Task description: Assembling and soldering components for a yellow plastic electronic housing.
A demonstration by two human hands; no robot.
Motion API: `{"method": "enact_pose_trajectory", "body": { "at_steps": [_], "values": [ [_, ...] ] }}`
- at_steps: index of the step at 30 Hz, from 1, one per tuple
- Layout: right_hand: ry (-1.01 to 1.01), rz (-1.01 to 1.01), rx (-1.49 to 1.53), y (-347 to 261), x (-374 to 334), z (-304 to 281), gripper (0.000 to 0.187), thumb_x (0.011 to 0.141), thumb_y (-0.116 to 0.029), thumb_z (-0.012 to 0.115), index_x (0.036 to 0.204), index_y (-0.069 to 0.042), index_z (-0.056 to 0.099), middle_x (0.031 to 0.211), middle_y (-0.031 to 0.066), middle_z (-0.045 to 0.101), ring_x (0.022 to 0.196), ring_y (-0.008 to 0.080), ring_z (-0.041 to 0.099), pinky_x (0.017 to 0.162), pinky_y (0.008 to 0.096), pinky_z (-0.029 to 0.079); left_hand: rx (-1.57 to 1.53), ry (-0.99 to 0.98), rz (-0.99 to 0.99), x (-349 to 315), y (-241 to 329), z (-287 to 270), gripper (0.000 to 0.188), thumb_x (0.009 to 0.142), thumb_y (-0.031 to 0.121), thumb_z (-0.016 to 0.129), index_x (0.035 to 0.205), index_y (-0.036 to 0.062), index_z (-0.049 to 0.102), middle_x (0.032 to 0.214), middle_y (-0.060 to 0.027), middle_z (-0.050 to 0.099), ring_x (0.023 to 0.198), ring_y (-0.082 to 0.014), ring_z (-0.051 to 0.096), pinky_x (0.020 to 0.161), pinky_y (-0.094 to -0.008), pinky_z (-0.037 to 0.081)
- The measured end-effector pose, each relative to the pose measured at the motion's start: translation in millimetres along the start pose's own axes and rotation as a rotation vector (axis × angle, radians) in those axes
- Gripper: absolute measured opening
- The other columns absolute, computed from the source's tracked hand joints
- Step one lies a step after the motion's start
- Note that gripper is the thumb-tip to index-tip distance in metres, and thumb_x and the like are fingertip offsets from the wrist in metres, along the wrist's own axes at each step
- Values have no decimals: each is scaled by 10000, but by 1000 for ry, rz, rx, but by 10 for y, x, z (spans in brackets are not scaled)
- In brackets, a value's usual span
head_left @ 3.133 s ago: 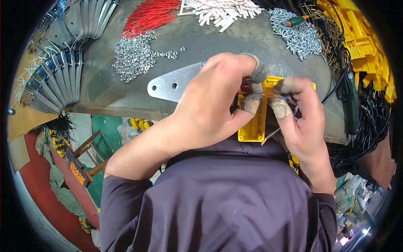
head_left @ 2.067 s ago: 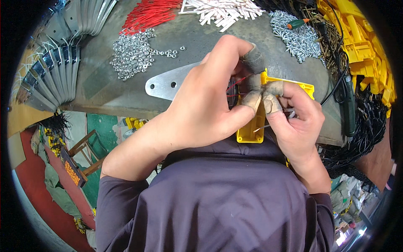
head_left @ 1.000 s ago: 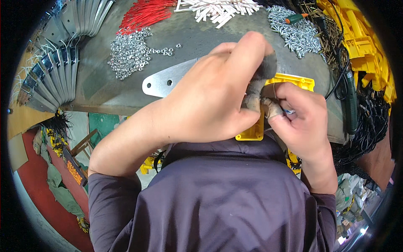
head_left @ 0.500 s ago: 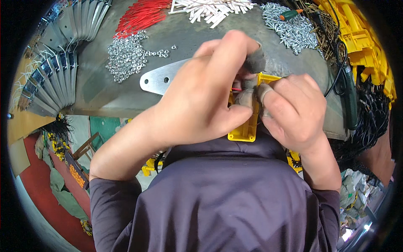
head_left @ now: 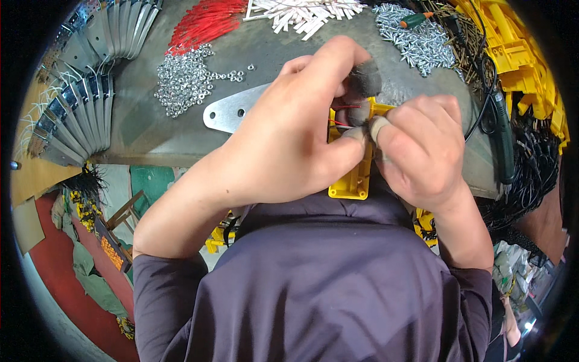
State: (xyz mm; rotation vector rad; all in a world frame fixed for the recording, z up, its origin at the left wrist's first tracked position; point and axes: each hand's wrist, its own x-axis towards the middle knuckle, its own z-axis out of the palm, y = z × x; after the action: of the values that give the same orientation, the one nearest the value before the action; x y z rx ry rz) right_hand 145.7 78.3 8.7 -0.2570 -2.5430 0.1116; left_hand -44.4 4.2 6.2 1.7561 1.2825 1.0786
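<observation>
- The left hand (head_left: 301,130) was arched near the middle of the frame, its thumb and fingers drawn narrow around thin red wires (head_left: 346,107).
- The right hand (head_left: 419,148) was just right of it, fingers curled tightly inward and its fingertips near the left thumb; whether it gripped anything could not be told, since its own knuckles hid the inner side.
- Worn coverings (head_left: 365,78) wrapped some fingertips on both hands.
- A yellow plastic housing (head_left: 348,188) was right of the frame's centre, beneath and between the hands, its lower end toward the person's dark shirt (head_left: 338,283); the fingers hid much of its middle.
- Left of the housing, a tapered metal plate (head_left: 226,113) with a rounded tip and two visible holes lay on the grey workbench (head_left: 139,142), partly covered by the left hand.
- At the upper left of centre, a heap of small metal nuts (head_left: 181,87) lay just below a pile of red strands (head_left: 205,24).
- White strips (head_left: 307,15) were scattered at the top centre.
- At the upper right, a screwdriver (head_left: 416,20) with a green and orange handle rested on a heap of silvery screws (head_left: 422,48).
- Yellow plastic parts (head_left: 522,75) were piled along the right edge, above a tangle of black cables (head_left: 534,172).
- A dark green corded tool (head_left: 503,142) lay beside those cables.
- Metal blades (head_left: 78,114) stood fanned in rows at the left.
</observation>
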Motion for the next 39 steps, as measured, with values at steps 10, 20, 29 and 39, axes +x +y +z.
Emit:
{"method": "enact_pose_trajectory", "body": {
  "at_steps": [10, 20, 29, 39],
  "values": [
    [-177, 211, 255, -49, -19, 40, 209, 682, -3, 588, 875, -35, 517, 869, 102, 592, 836, 289, 574, 870, 449, 375, -253, 204, -144, 48, 47, -122, 475, 782, -76, 606, 1212, -1, 420, 1010, -84, 583, 906, -110, 598, 830, -260, 478],
    [88, 681, 1169, -173, -18, 88, 267, 922, -173, 540, 1104, -2, 447, 938, 117, 569, 835, 202, 552, 785, 290, 436, -34, 148, -114, 162, -79, -92, 470, 748, -31, 631, 1172, -6, 430, 974, -118, 601, 891, -182, 609, 803, -300, 491],
    [316, 865, 1436, 72, 3, -65, 302, 918, -243, 537, 1100, -6, 491, 906, 102, 527, 847, 173, 500, 740, 278, 414, -188, 82, -82, 189, -122, -27, 633, 735, -90, 611, 1292, 16, 330, 1039, -76, 552, 972, -134, 551, 888, -282, 436],
    [25, 205, 261, 155, 69, -100, 333, 651, 81, 617, 981, 40, 593, 926, 148, 546, 795, 256, 545, 700, 306, 453, -265, 11, -75, 190, -91, -54, 617, 723, -86, 622, 1272, 13, 359, 1043, -67, 573, 983, -128, 556, 892, -280, 431]
  ]
}}
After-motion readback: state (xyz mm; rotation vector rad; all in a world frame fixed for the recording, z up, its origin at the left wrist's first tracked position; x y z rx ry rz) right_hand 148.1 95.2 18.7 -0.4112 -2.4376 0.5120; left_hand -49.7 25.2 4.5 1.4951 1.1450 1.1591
